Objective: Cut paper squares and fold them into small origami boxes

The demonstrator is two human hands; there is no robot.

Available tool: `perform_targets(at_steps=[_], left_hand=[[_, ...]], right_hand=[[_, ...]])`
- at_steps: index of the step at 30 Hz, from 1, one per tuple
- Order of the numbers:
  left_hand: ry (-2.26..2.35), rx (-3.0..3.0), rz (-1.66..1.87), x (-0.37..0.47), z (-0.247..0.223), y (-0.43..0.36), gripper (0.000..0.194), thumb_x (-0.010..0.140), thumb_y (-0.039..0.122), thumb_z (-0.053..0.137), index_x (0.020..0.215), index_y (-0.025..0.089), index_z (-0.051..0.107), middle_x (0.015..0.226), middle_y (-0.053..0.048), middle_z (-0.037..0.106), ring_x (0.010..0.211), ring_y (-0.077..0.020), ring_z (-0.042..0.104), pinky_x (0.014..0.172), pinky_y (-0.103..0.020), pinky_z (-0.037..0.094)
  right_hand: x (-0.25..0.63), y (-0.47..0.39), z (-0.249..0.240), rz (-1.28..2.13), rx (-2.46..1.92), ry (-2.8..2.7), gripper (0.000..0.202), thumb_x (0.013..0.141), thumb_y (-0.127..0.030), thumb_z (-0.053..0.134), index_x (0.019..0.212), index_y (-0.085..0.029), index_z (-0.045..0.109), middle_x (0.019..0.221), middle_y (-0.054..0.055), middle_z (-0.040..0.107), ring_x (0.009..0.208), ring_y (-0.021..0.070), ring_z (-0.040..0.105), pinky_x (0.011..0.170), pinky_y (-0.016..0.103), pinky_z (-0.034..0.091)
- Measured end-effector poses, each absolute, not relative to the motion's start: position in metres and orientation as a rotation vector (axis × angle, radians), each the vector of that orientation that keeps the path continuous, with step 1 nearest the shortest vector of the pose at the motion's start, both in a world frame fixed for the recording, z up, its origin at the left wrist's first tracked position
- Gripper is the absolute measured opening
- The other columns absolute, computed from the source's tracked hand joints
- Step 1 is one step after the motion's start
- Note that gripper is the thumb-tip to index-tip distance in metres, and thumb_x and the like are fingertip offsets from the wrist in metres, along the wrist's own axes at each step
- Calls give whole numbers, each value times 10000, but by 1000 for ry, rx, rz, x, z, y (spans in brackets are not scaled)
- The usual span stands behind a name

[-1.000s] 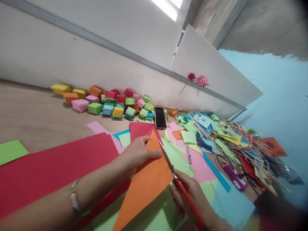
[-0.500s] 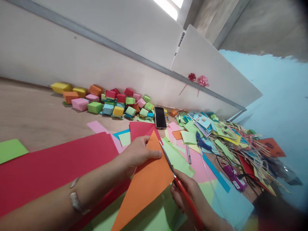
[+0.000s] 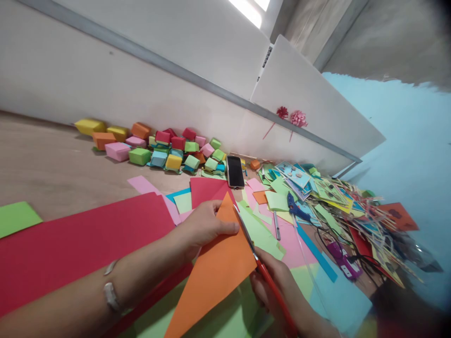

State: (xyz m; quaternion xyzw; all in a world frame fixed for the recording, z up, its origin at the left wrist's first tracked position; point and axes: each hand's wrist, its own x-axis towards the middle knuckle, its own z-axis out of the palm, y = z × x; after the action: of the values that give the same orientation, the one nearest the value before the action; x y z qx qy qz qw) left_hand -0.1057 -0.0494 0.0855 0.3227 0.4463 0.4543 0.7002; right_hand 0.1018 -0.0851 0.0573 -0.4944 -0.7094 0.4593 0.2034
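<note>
My left hand [image 3: 211, 225] pinches the upper part of an orange sheet of paper [image 3: 214, 286], its thumb on top and the fingers partly hidden behind. In my right hand [image 3: 271, 281] is a pair of scissors [image 3: 269, 274] with red handles. The blades lie along the right edge of the orange sheet and point up toward its tip. Under both hands are red paper [image 3: 105, 234] and light green paper [image 3: 158, 312].
Several folded paper boxes [image 3: 172, 162] line the wall, beside a phone [image 3: 235, 172]. To the right are a blue glue gun [image 3: 296, 206], a cutter knife [image 3: 276, 226], a purple power strip [image 3: 343, 263] with cords, and a heap of sticks and paper cards [image 3: 327, 192].
Almost nothing differs. The view has shifted very slightly, and both hands keep the same hold on the orange paper and the scissors.
</note>
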Motion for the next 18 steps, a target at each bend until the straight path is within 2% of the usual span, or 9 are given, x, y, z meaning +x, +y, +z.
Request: perform_targets(at_steps=[4, 9, 13, 18], left_hand=[[1011, 723, 1006, -105, 86, -49, 516, 425, 179, 806, 926, 144, 685, 786, -78, 779, 693, -326, 735, 635, -432, 601], [1005, 710, 1011, -105, 87, -49, 515, 411, 159, 803, 912, 145, 683, 786, -74, 780, 693, -318, 735, 634, -419, 603], [1011, 719, 1000, -105, 87, -49, 515, 421, 176, 812, 917, 144, 676, 776, -71, 778, 697, -319, 735, 630, -415, 603], [999, 723, 981, -105, 84, -50, 563, 422, 206, 834, 954, 143, 662, 796, -83, 778, 746, -357, 741, 669, -453, 607]], right_hand=[[102, -86, 55, 1355, -1466, -1920, 260, 847, -287, 566, 1082, -177, 573, 536, -90, 425, 401, 55, 366, 406, 178, 329], [99, -88, 60, 1416, -1462, -1892, 289, 865, -376, 552, 1078, -184, 587, 493, -97, 405, 372, 64, 373, 394, 183, 332], [97, -88, 61, 1409, -1507, -1879, 285, 820, -326, 571, 1058, -170, 575, 526, -94, 412, 401, 68, 378, 398, 189, 313], [96, -85, 67, 1330, -1333, -1923, 205, 793, -243, 557, 974, -149, 581, 660, -44, 473, 569, 73, 377, 503, 197, 314]])
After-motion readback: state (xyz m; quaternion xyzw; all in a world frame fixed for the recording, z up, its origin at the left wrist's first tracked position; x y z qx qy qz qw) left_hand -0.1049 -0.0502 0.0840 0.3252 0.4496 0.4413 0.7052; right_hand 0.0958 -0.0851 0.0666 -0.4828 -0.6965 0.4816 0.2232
